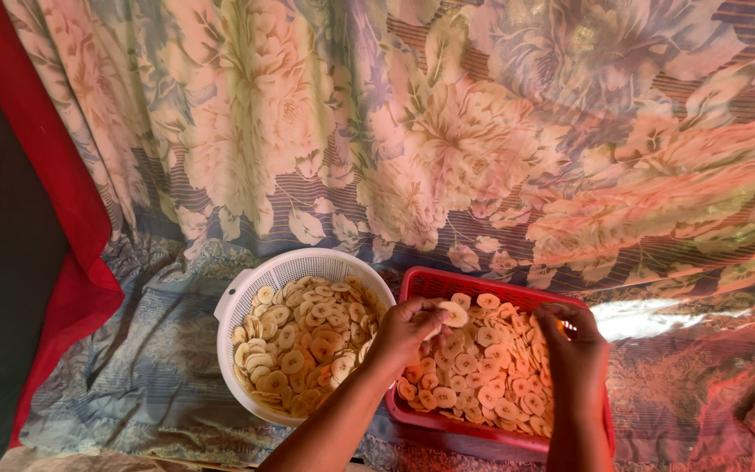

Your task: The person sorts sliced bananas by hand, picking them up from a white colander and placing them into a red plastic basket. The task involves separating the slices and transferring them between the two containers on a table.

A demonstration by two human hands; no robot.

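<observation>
Carefully, the left hand (pixel 408 330) pinches one thin brittle slice (pixel 453 314) by its edge, the right hand (pixel 572 343) curled over the red tray (pixel 447 285).

Two containers sit nearly touching, the white round colander (pixel 246 301) on the left and the red rectangular basket (pixel 447 284) on the right, so no hand fits between them. Both brim with pale round chips (pixel 294 345), leaving no bare bottom to set fingers on. The left hand (pixel 408 330) hovers over the red basket's near-left corner, the right hand (pixel 574 350) covers its right edge. Behind both, the flowered curtain (pixel 447 149) hangs close, blocking the far side. Open cloth (pixel 146 367) lies left of the colander.
</observation>
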